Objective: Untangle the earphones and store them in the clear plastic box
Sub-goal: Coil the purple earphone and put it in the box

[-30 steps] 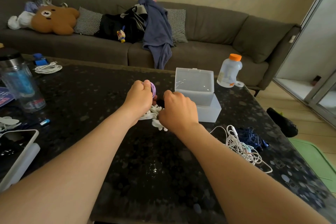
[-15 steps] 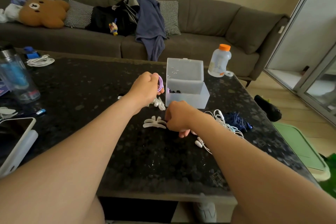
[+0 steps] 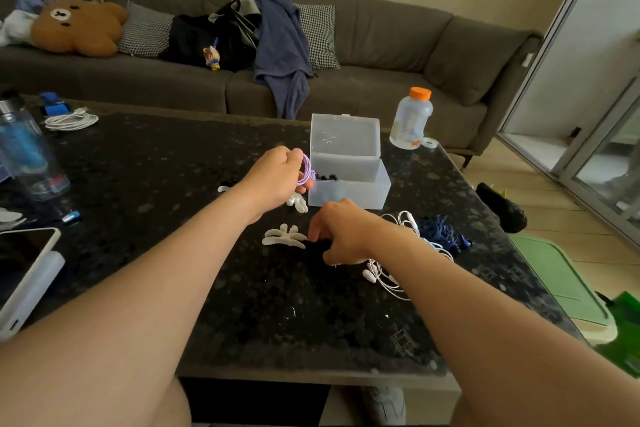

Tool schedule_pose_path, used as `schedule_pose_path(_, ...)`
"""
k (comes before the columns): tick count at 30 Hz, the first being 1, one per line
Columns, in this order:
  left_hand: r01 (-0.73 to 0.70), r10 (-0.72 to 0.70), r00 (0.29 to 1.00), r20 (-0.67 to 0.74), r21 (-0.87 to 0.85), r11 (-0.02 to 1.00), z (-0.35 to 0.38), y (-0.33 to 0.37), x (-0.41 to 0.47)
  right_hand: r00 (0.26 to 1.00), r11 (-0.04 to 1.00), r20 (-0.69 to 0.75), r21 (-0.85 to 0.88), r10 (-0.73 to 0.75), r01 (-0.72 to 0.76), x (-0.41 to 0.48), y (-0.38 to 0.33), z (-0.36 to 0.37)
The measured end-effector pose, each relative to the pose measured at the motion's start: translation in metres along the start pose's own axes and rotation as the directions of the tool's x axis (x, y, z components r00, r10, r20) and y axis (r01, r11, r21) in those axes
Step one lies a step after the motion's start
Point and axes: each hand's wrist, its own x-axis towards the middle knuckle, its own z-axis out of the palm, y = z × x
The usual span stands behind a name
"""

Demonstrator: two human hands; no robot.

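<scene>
A coil of purple earphone cable (image 3: 307, 168) is gripped in the left hand (image 3: 277, 177), with the fingers curled closed around the loops and the thumb pressed on top. The coil is held just beside the left wall of the clear plastic box (image 3: 348, 189), above the table (image 3: 156, 166). The box is stood on the table with its lid (image 3: 344, 135) swung up and open, and small dark pieces, too small to be made out, are seen inside near the left end. The right hand (image 3: 341, 232) is lowered to the table in front of the box, its fingers bent downward and their tips brought close to the end of a white cable winder (image 3: 284, 236) that is laid flat on the surface. Whether anything is pinched by that hand cannot be told, since the fingertips are hidden. A tangle of white earphones (image 3: 398, 274) is spread on the table under and just right of the right wrist, and a bundle of dark blue earphones (image 3: 440, 230) is lain beside it, further right. A second white winder (image 3: 298, 202) is seen below the left hand, against the box's front corner. A clear bottle with an orange cap (image 3: 412, 118) is stood behind the box.
</scene>
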Motion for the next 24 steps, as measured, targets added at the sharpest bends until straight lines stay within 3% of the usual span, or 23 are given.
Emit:
schedule_pose_path(5, 0.010, -0.010, 1.000, 0.000, -0.015, 1.000, 0.003, 0.000, 0.000, 1.000, 0.999, 0.011, -0.034, 0.008, -0.007, -0.009, 0.002, -0.011)
schedule_pose_path(10, 0.005, -0.004, 1.000, -0.023, 0.032, 0.999, 0.009, 0.004, 0.001, 0.952, 0.979, -0.289, 0.202, 0.099, -0.040, -0.009, 0.006, -0.021)
schedule_pose_path(17, -0.044, 0.041, 0.998, -0.043, -0.060, 0.997, 0.013, 0.008, 0.001, 0.768, 0.861, -0.563, 0.508, 0.307, 0.029, -0.008, 0.007, -0.028)
schedule_pose_path(24, 0.029, -0.010, 0.997, 0.080, -0.247, 0.969, 0.010, 0.010, 0.001, 0.585, 0.901, -0.765, 0.415, 0.270, 0.127, -0.014, 0.007, -0.033)
